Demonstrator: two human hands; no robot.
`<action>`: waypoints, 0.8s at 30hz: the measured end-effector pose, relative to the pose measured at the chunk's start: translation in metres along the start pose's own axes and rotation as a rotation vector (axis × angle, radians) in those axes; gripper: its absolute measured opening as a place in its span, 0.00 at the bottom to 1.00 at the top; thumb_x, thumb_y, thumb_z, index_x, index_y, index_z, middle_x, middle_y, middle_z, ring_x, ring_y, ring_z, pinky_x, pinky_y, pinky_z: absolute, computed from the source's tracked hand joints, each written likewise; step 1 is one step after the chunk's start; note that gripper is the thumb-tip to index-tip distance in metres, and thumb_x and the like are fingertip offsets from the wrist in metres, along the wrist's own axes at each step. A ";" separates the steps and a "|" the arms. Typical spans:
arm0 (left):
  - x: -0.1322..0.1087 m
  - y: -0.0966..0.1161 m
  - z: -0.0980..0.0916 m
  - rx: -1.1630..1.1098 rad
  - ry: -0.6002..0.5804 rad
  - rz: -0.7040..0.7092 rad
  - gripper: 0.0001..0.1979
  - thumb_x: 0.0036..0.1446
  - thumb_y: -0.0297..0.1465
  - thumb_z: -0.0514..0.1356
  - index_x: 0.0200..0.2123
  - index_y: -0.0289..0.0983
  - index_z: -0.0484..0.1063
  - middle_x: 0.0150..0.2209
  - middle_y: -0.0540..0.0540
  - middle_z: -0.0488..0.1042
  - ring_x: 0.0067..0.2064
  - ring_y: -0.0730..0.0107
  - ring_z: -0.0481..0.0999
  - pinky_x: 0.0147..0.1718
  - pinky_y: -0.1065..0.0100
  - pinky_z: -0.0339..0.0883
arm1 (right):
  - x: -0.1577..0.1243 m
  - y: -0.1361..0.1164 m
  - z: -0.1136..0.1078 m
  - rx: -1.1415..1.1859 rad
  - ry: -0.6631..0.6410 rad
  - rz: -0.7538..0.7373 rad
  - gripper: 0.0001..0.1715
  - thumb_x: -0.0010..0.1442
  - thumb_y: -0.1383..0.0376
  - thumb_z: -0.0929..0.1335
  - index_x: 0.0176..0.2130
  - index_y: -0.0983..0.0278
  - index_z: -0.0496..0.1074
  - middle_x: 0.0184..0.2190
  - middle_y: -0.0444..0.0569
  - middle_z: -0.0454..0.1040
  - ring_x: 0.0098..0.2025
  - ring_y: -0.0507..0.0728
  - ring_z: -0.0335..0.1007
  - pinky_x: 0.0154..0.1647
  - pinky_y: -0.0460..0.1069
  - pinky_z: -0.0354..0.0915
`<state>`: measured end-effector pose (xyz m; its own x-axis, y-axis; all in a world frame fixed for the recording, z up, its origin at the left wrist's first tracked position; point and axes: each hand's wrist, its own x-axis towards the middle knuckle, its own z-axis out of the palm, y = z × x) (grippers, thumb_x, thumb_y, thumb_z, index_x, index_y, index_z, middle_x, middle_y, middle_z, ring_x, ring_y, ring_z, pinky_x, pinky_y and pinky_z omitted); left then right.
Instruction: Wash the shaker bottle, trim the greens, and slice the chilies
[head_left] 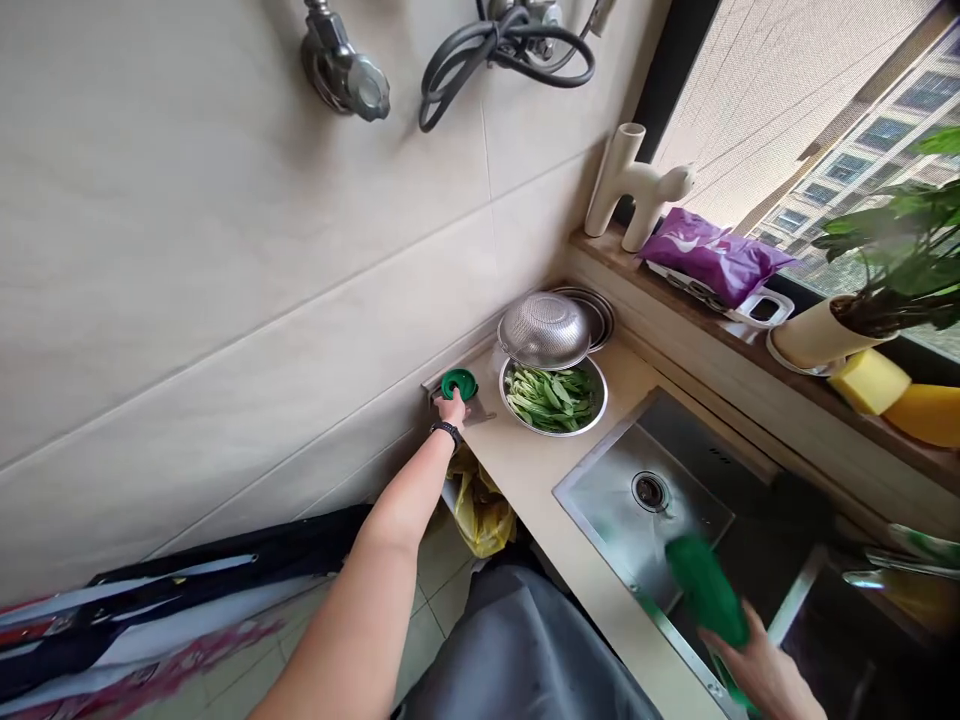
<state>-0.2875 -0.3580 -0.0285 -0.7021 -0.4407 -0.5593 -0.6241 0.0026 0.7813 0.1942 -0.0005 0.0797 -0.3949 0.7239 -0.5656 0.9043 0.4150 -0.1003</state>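
Note:
My left hand point(452, 408) reaches far out to the counter's left end, its fingers closed on a small round green object point(459, 383) that sits on a metal holder by the wall. A black band circles that wrist. My right hand point(757, 665) is low at the right, over the sink's near edge, wrapped round a green cylindrical object point(706, 590) that is blurred. A steel bowl of cut green vegetables point(553, 398) stands just right of the left hand. A steel mesh colander point(544, 330) rests tilted behind it.
A steel sink point(600, 480) with a round drain is set in the beige counter. The window ledge holds a purple packet point(712, 258), a white animal-shaped figure point(634, 185), a potted plant point(892, 270) and yellow sponges point(874, 380). A yellow bag point(480, 505) hangs below the counter's end.

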 end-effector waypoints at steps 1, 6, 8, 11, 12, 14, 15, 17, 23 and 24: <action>0.003 0.002 0.002 -0.027 -0.007 -0.022 0.16 0.65 0.37 0.60 0.51 0.38 0.60 0.42 0.43 0.71 0.38 0.65 0.79 0.34 0.62 0.78 | 0.004 0.007 0.006 0.046 -0.088 0.037 0.59 0.40 0.39 0.68 0.64 0.63 0.64 0.31 0.60 0.80 0.41 0.81 0.79 0.45 0.68 0.72; 0.000 0.007 -0.013 -0.137 -0.019 -0.012 0.15 0.61 0.23 0.60 0.47 0.40 0.60 0.47 0.44 0.68 0.41 0.73 0.76 0.37 0.65 0.80 | 0.004 0.021 0.015 0.236 -0.126 0.088 0.67 0.39 0.32 0.68 0.68 0.62 0.58 0.29 0.54 0.80 0.35 0.77 0.80 0.41 0.66 0.73; -0.011 0.004 -0.027 -0.167 -0.049 0.007 0.19 0.58 0.19 0.61 0.47 0.42 0.59 0.48 0.46 0.67 0.41 0.75 0.74 0.39 0.65 0.80 | -0.006 0.010 0.009 0.304 -0.158 0.077 0.69 0.39 0.31 0.69 0.69 0.63 0.58 0.30 0.53 0.81 0.34 0.74 0.80 0.40 0.63 0.74; -0.046 -0.009 -0.052 -0.230 -0.195 0.021 0.24 0.52 0.15 0.61 0.46 0.43 0.57 0.47 0.48 0.67 0.39 0.76 0.74 0.40 0.61 0.82 | -0.025 -0.010 -0.003 0.371 -0.186 -0.003 0.69 0.40 0.32 0.70 0.70 0.63 0.58 0.30 0.50 0.81 0.31 0.70 0.79 0.38 0.61 0.74; -0.062 -0.017 -0.059 -0.248 -0.266 0.020 0.27 0.49 0.14 0.60 0.47 0.44 0.57 0.48 0.48 0.66 0.39 0.76 0.74 0.40 0.60 0.82 | -0.031 -0.016 -0.006 0.393 -0.191 -0.054 0.68 0.41 0.33 0.71 0.70 0.63 0.57 0.31 0.49 0.81 0.30 0.69 0.79 0.37 0.60 0.74; -0.102 -0.034 -0.070 -0.252 -0.436 0.016 0.32 0.45 0.14 0.60 0.51 0.46 0.58 0.51 0.47 0.66 0.41 0.74 0.75 0.41 0.56 0.82 | -0.045 -0.025 -0.012 0.435 -0.184 -0.201 0.65 0.44 0.37 0.73 0.71 0.61 0.55 0.36 0.50 0.82 0.32 0.67 0.79 0.37 0.59 0.74; -0.125 -0.043 -0.074 -0.239 -0.530 0.019 0.36 0.43 0.14 0.60 0.53 0.47 0.58 0.54 0.47 0.66 0.42 0.72 0.76 0.43 0.55 0.82 | -0.053 -0.029 -0.014 0.445 -0.170 -0.291 0.63 0.47 0.39 0.73 0.71 0.61 0.56 0.40 0.51 0.82 0.36 0.67 0.80 0.40 0.59 0.74; -0.174 -0.060 -0.075 -0.201 -0.717 0.007 0.39 0.42 0.15 0.60 0.57 0.50 0.60 0.59 0.46 0.65 0.46 0.70 0.76 0.47 0.53 0.81 | -0.067 -0.032 -0.018 0.419 -0.120 -0.475 0.57 0.51 0.43 0.73 0.71 0.59 0.56 0.52 0.54 0.79 0.49 0.68 0.78 0.51 0.60 0.73; -0.302 -0.086 -0.050 -0.131 -1.048 0.033 0.32 0.54 0.30 0.64 0.61 0.49 0.61 0.62 0.46 0.66 0.54 0.60 0.75 0.53 0.52 0.76 | -0.096 -0.020 -0.017 0.246 0.021 -0.686 0.50 0.60 0.51 0.70 0.74 0.53 0.50 0.65 0.54 0.67 0.62 0.67 0.69 0.59 0.61 0.68; -0.318 -0.087 -0.044 -0.093 -1.061 0.089 0.27 0.58 0.35 0.63 0.61 0.48 0.62 0.60 0.45 0.68 0.56 0.59 0.74 0.54 0.52 0.75 | -0.098 -0.015 -0.016 0.219 0.060 -0.675 0.50 0.60 0.53 0.70 0.74 0.52 0.49 0.64 0.54 0.68 0.60 0.68 0.71 0.56 0.61 0.71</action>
<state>0.0047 -0.2574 0.0933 -0.7110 0.5642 -0.4196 -0.5590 -0.0916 0.8241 0.2165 -0.0690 0.1496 -0.8830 0.3795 -0.2763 0.4681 0.6677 -0.5788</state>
